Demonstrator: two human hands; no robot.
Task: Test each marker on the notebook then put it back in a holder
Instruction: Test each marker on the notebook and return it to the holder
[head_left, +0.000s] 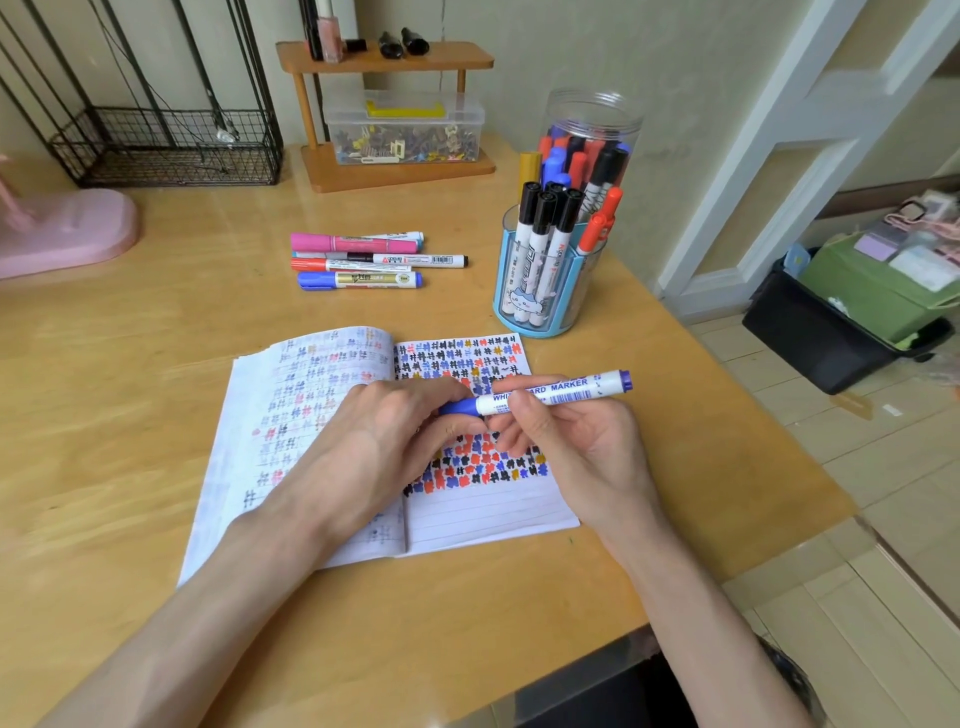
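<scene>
An open notebook (467, 514) lies on the wooden table, its pages covered with coloured marks. Above it both hands hold a blue whiteboard marker (561, 394) lying roughly level. My left hand (384, 431) pinches its blue cap end. My right hand (566, 447) grips the white barrel. A blue holder (540, 306) with black and red markers stands behind the notebook on the right. Behind it stands a clear jar (592, 119) full of markers. Several loose markers (363, 260) lie in a row at the back centre.
A pink lamp base (67, 228) sits at the left. A wire basket (166, 150) and a wooden shelf (395, 166) with a clear box stand along the wall. The table's edge (737, 415) runs down the right, with floor and a black bin (831, 343) beyond.
</scene>
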